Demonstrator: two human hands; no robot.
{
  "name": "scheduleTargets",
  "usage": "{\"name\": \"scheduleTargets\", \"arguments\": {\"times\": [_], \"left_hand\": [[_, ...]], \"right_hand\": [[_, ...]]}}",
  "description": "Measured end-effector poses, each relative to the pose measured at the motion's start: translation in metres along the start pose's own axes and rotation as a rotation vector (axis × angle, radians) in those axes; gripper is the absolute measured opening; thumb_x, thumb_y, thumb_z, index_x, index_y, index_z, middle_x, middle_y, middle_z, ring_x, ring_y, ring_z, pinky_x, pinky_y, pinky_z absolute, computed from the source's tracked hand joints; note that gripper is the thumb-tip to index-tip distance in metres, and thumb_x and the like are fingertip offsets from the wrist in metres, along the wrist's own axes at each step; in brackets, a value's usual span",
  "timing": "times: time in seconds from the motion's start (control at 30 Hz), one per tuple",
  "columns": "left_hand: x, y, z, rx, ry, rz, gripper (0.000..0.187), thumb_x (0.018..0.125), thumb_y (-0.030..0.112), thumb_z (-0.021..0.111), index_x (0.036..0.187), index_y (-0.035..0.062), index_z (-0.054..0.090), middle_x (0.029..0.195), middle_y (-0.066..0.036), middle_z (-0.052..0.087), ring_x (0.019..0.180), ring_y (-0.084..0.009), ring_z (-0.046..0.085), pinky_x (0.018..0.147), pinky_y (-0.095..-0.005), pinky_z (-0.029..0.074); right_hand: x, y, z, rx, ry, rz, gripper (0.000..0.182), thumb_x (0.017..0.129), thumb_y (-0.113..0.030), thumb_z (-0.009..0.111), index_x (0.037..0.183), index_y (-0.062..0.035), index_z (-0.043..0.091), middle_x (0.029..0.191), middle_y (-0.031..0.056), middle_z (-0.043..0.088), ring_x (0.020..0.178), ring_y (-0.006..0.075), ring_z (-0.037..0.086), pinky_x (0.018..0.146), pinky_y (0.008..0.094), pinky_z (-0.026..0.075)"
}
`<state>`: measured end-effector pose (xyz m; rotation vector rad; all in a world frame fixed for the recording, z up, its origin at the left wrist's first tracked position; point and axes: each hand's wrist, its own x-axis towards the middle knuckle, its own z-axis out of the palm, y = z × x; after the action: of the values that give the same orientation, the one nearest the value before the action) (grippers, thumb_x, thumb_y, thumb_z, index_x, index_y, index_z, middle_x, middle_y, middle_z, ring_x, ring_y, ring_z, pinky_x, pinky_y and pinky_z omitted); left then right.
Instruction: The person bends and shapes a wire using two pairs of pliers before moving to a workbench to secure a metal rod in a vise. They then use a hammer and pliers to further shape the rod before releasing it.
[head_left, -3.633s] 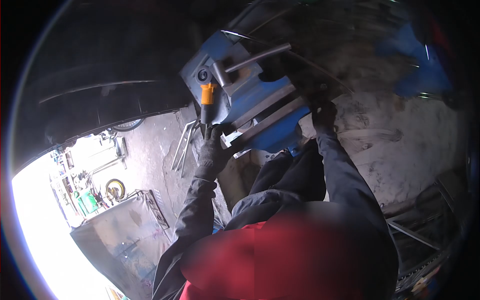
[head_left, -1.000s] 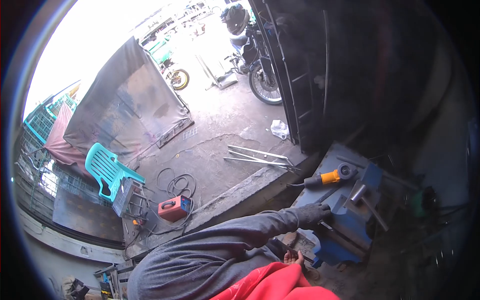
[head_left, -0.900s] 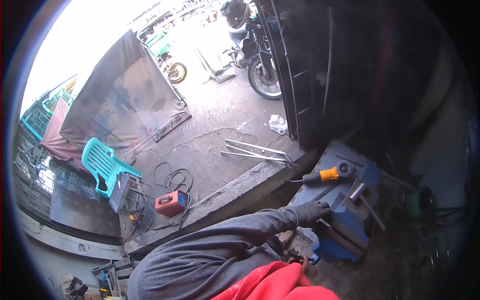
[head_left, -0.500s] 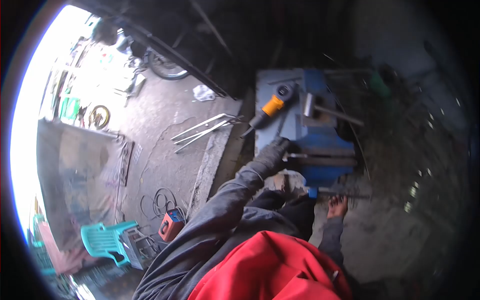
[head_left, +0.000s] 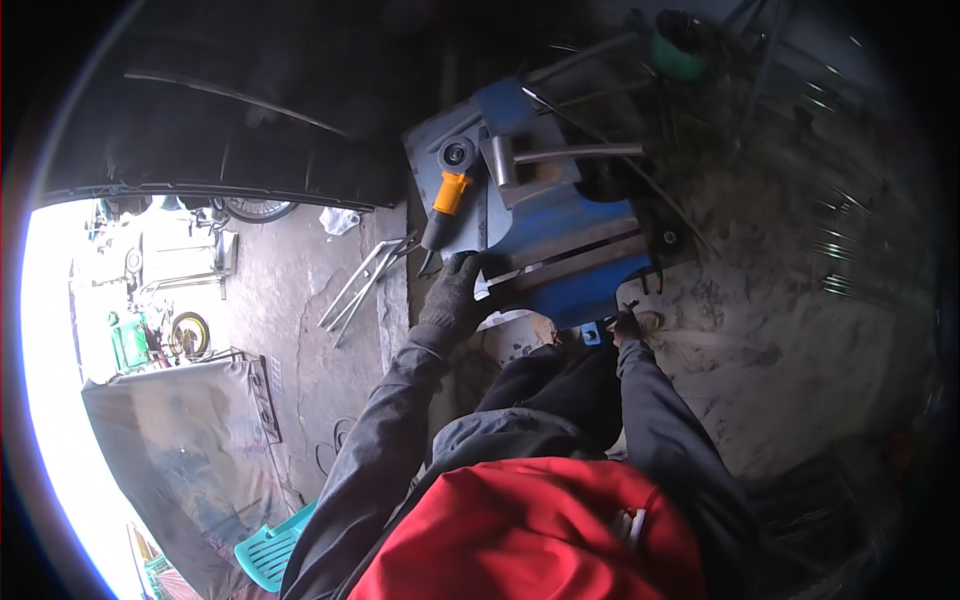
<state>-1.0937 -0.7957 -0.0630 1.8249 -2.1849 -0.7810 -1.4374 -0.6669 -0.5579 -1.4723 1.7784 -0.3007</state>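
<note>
A blue bench vise stands in front of me, with a thin, pale metal strip sticking out of the left end of its jaws. My left hand, in a dark knitted glove, is curled at that end, fingers closed against the strip; its grip is partly hidden. Below the vise's front, my bare right hand is closed around the vise handle, mostly shadowed. Behind the jaws lies a hammer with a metal handle. A yellow and black angle grinder rests left of it.
The worktable carries the vise and tools. Bent metal rods lie on the floor at left. A green plastic chair and a draped sheet are at lower left. Long rods extend beside the table at right.
My view has turned, so the table and vise appear tilted and further left. My right hand has moved up closer under the vise, from open-looking fingers to closed on the handle.
</note>
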Motion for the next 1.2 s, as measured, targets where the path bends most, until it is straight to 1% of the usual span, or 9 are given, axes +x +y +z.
{"name": "scheduleTargets", "arguments": {"times": [0.07,0.23,0.33,0.43,0.63,0.77,1.0,1.13,1.2], "left_hand": [[0.0,0.001,0.001,-0.021,-0.006,0.002,0.052,0.082,0.03,0.077,0.125,0.0107,0.057,0.121,-0.017,0.056,0.115,-0.0389,0.056,0.095,-0.0465,0.048],[0.002,0.004,-0.003,-0.015,-0.031,-0.011,0.052,0.081,0.029,0.078,0.123,0.0085,0.058,0.12,-0.017,0.056,0.114,-0.0386,0.056,0.096,-0.046,0.048],[0.005,0.004,-0.002,0.001,-0.058,-0.034,0.052,0.08,0.028,0.079,0.123,0.0082,0.057,0.12,-0.017,0.056,0.115,-0.0387,0.056,0.096,-0.0456,0.048],[0.004,-0.001,0.002,0.019,-0.042,-0.023,0.052,0.079,0.026,0.079,0.123,0.0085,0.057,0.12,-0.017,0.056,0.115,-0.0386,0.056,0.096,-0.0454,0.048],[0.002,0.004,-0.001,-0.02,-0.023,-0.036,0.05,0.078,0.024,0.079,0.122,0.0093,0.059,0.12,-0.016,0.057,0.114,-0.0375,0.057,0.095,-0.0447,0.048],[0.01,0.016,-0.016,0.133,-0.016,0.094,0.039,0.082,0.026,0.075,0.116,0.0107,0.064,0.113,-0.013,0.063,0.111,-0.0344,0.059,0.09,-0.0443,0.049],[0.06,0.072,0.0,-0.383,0.075,0.125,0.017,0.092,0.016,0.06,0.105,0.0081,0.068,0.106,-0.014,0.066,0.103,-0.0356,0.063,0.089,-0.0446,0.05],[0.092,0.086,0.039,-0.273,0.065,0.399,0.02,0.092,0.018,0.063,0.109,0.0072,0.065,0.104,-0.015,0.067,0.101,-0.0349,0.065,0.086,-0.0425,0.051],[0.096,0.106,0.043,-0.628,-0.061,0.003,0.027,0.091,0.013,0.063,0.117,0.0061,0.062,0.106,-0.013,0.065,0.101,-0.0321,0.064,0.088,-0.0376,0.051]], "right_hand": [[-0.045,-0.105,-0.065,0.046,-0.278,0.302,0.046,0.098,-0.025,0.046,0.141,-0.0085,0.049,0.136,0.0295,0.053,0.127,0.0377,0.054,0.106,0.0449,0.043],[-0.066,-0.136,0.0,0.257,-0.173,-0.015,0.06,0.097,-0.053,0.054,0.132,-0.0047,0.057,0.135,0.0132,0.061,0.123,0.0324,0.058,0.102,0.0423,0.045],[-0.08,-0.151,0.097,0.846,-0.458,0.667,0.076,0.101,-0.064,0.035,0.16,-0.0177,0.02,0.163,0.0032,0.024,0.145,0.0303,0.031,0.102,0.0517,0.045],[-0.128,-0.268,0.015,1.267,-0.505,0.779,0.064,0.101,-0.056,0.047,0.152,-0.0187,0.037,0.158,0.0006,0.033,0.136,0.0245,0.044,0.087,0.0424,0.054],[-0.173,-0.318,-0.077,1.481,-0.689,0.684,0.032,0.103,-0.046,0.049,0.121,-0.0192,0.054,0.115,0.004,0.071,0.099,0.0174,0.067,0.075,0.0356,0.052],[-0.193,-0.332,-0.129,1.525,-0.613,0.713,0.026,0.1,-0.033,0.058,0.118,-0.0153,0.053,0.097,0.005,0.073,0.076,0.0129,0.069,0.056,0.0252,0.049],[-0.197,-0.348,-0.222,1.575,-0.074,0.54,0.027,0.098,-0.022,0.063,0.12,-0.0113,0.051,0.094,0.0056,0.064,0.08,0.016,0.069,0.052,0.024,0.049],[-0.201,-0.338,-0.226,1.721,-0.176,0.566,0.026,0.097,-0.015,0.061,0.122,-0.01,0.052,0.098,0.0071,0.065,0.089,0.0172,0.068,0.062,0.0261,0.052],[-0.205,-0.334,-0.225,1.763,-0.219,0.508,0.03,0.096,-0.007,0.057,0.125,-0.008,0.053,0.106,0.0087,0.066,0.099,0.0182,0.066,0.073,0.028,0.053]]}}
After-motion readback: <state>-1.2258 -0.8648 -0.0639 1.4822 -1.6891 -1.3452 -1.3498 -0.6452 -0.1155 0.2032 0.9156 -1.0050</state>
